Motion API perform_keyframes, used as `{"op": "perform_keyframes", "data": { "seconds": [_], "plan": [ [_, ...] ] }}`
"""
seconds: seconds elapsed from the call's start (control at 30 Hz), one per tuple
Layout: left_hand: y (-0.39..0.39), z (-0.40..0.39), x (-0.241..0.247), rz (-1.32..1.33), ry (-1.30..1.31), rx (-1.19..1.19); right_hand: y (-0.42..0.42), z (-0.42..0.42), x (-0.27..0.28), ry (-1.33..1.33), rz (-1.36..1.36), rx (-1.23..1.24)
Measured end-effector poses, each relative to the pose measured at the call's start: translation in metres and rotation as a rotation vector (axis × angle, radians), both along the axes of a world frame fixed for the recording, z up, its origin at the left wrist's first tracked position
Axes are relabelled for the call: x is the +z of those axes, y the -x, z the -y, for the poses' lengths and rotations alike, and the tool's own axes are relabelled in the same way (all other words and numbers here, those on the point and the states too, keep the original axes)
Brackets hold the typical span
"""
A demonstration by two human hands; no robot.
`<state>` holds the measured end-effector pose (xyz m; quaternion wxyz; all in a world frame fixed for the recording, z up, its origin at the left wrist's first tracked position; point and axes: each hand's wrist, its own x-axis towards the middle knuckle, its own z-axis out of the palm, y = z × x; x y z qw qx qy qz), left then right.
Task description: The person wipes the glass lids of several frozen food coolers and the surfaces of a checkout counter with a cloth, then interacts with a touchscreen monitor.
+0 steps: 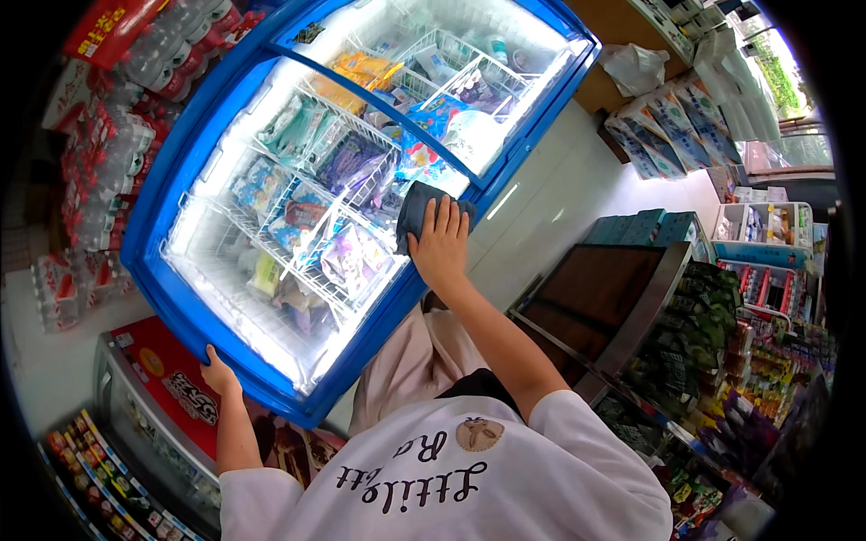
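A chest freezer with a blue frame [365,365] and a lit interior stands before me, its sliding glass lid [223,297] on top. My right hand [441,238] presses a dark grey cloth [416,209] against the glass near the right-hand edge, fingers spread over it. At the near left corner my left hand [222,373] holds the outer rim; its thumb shows, the other fingers are mostly hidden. Under the glass, white wire baskets [325,291] contain bagged frozen goods, among them yellow packs [365,71] and purple packs [355,162].
Shrink-wrapped bottles [108,169] are stacked beyond the freezer's left side. A red-topped display cooler [169,379] stands close by my left arm. On my right are a brown-topped counter [588,291] and racks of packaged snacks [703,318]. Boxed packs [676,128] sit farther back.
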<state>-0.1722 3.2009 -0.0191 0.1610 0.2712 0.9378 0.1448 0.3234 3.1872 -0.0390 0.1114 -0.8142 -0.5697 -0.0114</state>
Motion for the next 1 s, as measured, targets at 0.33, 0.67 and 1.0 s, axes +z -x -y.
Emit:
{"op": "perform_keyframes", "data": {
  "seconds": [0.33,0.67,1.0],
  "plan": [
    [0.015,0.005,-0.009,-0.028,0.015,0.008,-0.044,0.013,0.055,0.251,-0.648,0.308],
    [0.016,0.004,-0.012,-0.092,0.07,-0.004,-0.107,-0.12,0.036,-0.215,-0.281,0.068],
    [0.048,0.011,-0.032,0.177,0.216,0.34,-0.22,-0.099,0.018,0.139,-0.122,0.465]
  ]
}}
